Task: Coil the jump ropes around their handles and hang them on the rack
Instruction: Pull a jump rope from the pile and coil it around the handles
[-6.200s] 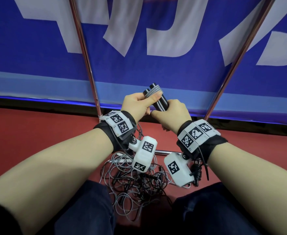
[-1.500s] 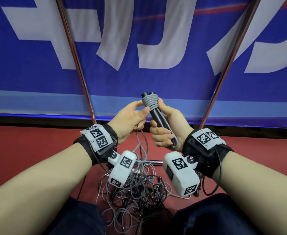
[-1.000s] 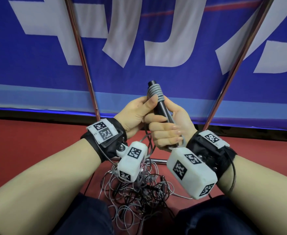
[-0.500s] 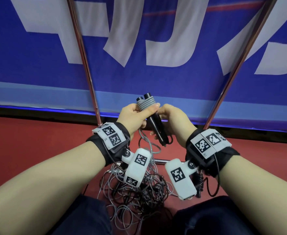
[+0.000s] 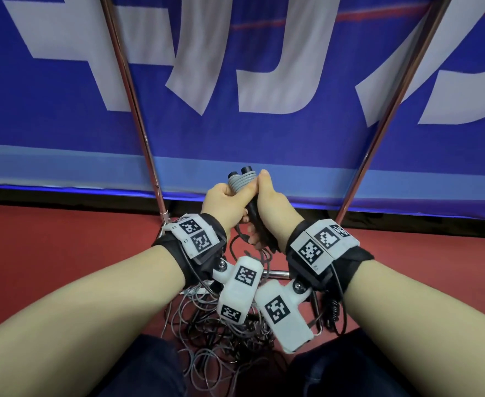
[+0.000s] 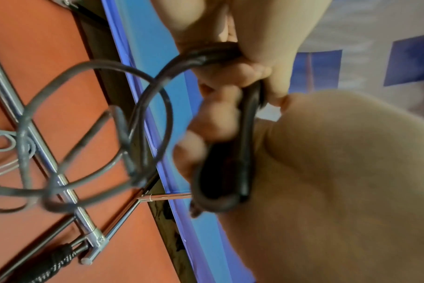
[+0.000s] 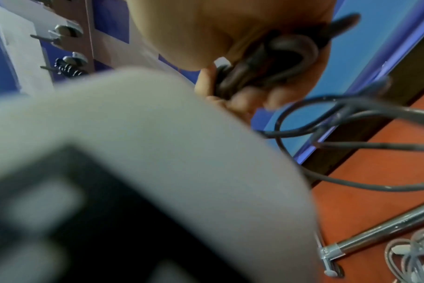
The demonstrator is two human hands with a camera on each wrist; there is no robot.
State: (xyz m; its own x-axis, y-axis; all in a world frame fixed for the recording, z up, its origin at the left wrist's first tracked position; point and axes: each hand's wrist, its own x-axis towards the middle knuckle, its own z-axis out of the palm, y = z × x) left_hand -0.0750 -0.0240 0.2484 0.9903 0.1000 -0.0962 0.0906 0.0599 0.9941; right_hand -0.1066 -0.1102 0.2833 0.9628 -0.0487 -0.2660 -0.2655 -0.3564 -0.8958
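A: Where does it stand?

B: Both hands hold the paired black handles point(image 5: 259, 216) upright above the knees. The left hand point(image 5: 226, 202) has its grip closed round the top, thumb on the grey coils point(image 5: 241, 181); the right hand point(image 5: 272, 209) has its grip closed lower down.

A: What could spoil it?

B: Loose rope point(image 6: 104, 118) trails down toward the tangled pile point(image 5: 221, 342) on the floor point(image 5: 63, 242). It could snag there and drag the turns slack. If the thumb lifts, the coils likely spring off.

A: And the rack?

B: Its poles point(image 5: 138, 116) stand behind, nothing hung yet.

rack poles point(image 5: 132, 90): shiny metal | rope point(image 5: 242, 179): smooth grey plastic
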